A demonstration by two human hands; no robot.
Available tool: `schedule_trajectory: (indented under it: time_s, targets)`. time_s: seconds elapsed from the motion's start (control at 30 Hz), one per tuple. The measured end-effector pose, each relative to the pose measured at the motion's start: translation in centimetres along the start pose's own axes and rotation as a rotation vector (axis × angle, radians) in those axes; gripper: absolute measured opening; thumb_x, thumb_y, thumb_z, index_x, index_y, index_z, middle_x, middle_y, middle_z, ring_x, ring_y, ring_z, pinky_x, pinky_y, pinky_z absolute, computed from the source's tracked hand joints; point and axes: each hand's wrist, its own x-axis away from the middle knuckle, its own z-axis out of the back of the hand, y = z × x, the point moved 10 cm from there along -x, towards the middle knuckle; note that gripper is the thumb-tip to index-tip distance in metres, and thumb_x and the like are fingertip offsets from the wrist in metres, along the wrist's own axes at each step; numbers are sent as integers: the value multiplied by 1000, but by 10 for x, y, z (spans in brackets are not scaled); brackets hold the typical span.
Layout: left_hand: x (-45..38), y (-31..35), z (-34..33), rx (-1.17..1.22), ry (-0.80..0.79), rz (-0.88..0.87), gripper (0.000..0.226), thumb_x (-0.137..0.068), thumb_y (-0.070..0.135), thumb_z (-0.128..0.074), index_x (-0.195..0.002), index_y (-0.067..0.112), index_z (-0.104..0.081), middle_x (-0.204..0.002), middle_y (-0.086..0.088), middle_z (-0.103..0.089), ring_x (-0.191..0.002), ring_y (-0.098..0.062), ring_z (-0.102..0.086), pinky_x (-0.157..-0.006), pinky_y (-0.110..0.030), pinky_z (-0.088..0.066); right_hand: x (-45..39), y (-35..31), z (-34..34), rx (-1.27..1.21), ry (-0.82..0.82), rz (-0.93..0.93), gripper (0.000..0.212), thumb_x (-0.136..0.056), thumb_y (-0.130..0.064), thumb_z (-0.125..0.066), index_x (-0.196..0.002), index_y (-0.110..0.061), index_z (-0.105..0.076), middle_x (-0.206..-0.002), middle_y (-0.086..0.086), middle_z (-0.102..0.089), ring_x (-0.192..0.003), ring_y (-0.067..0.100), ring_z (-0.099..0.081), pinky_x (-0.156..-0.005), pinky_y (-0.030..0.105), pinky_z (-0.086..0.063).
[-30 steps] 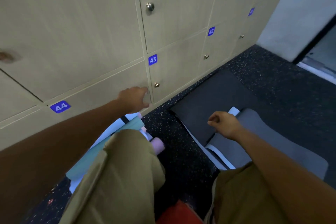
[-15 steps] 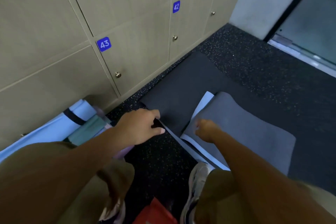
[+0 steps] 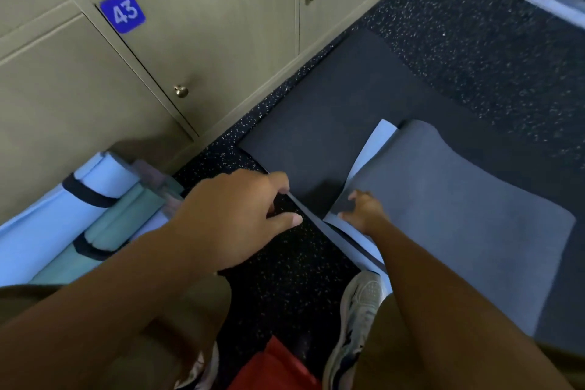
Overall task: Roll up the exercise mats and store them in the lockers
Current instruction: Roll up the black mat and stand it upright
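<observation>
On speckled floor, both hands (left (image 3: 234, 215), right (image 3: 364, 209)) pinch three flat mats' (image 3: 443, 215) edges.

Lockers (image 3: 221, 25) stand along the far left, their bases meeting the floor (image 3: 285, 279). Rolled mats (image 3: 104, 199) lie side by side on the floor at the left, against the locker bases. Flat mats lie stacked to the right: the bottom mat (image 3: 332, 111) reaches farthest back, a thin mat (image 3: 376, 142) lies on it, and the top mat (image 3: 459, 215) lies over both. The left hand (image 3: 234, 215) is at the near corner of the bottom mat; the right hand (image 3: 364, 209) is at the near left corner of the top mat. A shoe (image 3: 357, 317) stands on the floor just before the stack.
</observation>
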Motion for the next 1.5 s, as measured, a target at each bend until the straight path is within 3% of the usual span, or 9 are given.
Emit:
schedule_trajectory:
  time_s: [0.23,0.43,0.57,0.67,0.8,0.9,1.13,1.37,1.5]
  targets:
    - [-10,-6,-4,21,-60,59,64,-77,80,-32,-127,45,-50,-100,19,-64,-93,-5,-62,-84,-37,-53,-28,22,-16,220,120,-35,83,-69,-43,-90,-134,-24,-42,-136,7,-37,-128,29,-37,-103,44,-45]
    - [-17,-4,-6,10,-82,57,62,-76,80,-32,-126,46,-47,-98,21,-64,-91,-4,-61,-85,-37,-54,-34,21,-17,433,232,44,78,-81,-59,-76,-137,-20,-39,-133,7,-39,-122,28,-41,-97,42,-48]
    - [-19,3,-3,25,-64,38,56,-82,79,-37,-127,46,-47,-97,21,-63,-89,-2,-61,-84,-34,-53,-28,11,-23,513,222,155,58,-98,-47,-58,-142,-14,-39,-142,9,-42,-129,30,-43,-98,44,-48]
    - [-21,9,0,26,-44,21,53,-86,76,-41,-129,45,-47,-96,20,-64,-89,-2,-61,-84,-33,-53,-21,-1,-16,554,261,223,38,-104,-23,-50,-139,-11,-43,-139,10,-50,-125,29,-51,-93,41,-50]
    - [-22,16,4,3,-33,-8,53,-89,74,-43,-132,43,-48,-104,18,-66,-95,-4,-61,-78,-30,-49,-13,-3,13,425,244,168,41,-98,2,-48,-139,-9,-48,-130,13,-60,-115,33,-60,-91,40,-51]
    - [-25,19,12,-7,6,-27,50,-91,73,-46,-129,40,-50,-108,17,-67,-98,-8,-61,-70,-31,-40,-4,5,49,240,232,89,34,-99,0,-47,-130,-10,-56,-116,18,-65,-104,39,-64,-84,41,-52]
    - [-28,33,40,69,79,-68,46,-88,75,-50,-120,41,-51,-101,15,-69,-96,-16,-65,-83,-39,-55,52,9,147,53,238,77,16,-98,-3,-51,-103,-13,-62,-98,10,-60,-83,25,-58,-69,21,-45]
    - [-9,51,60,144,69,-134,48,-91,64,-60,-130,37,-53,-117,15,-63,-97,-10,-58,-80,-31,-44,170,-12,215,30,379,159,18,-99,-6,-58,-112,-11,-71,-108,10,-70,-99,28,-64,-89,36,-50]
    - [3,60,69,241,107,-187,50,-87,61,-68,-128,36,-55,-123,15,-60,-106,-12,-60,-88,-33,-49,243,-42,239,-109,481,264,17,-104,-12,-54,-108,-15,-70,-103,0,-69,-93,16,-63,-83,25,-50]
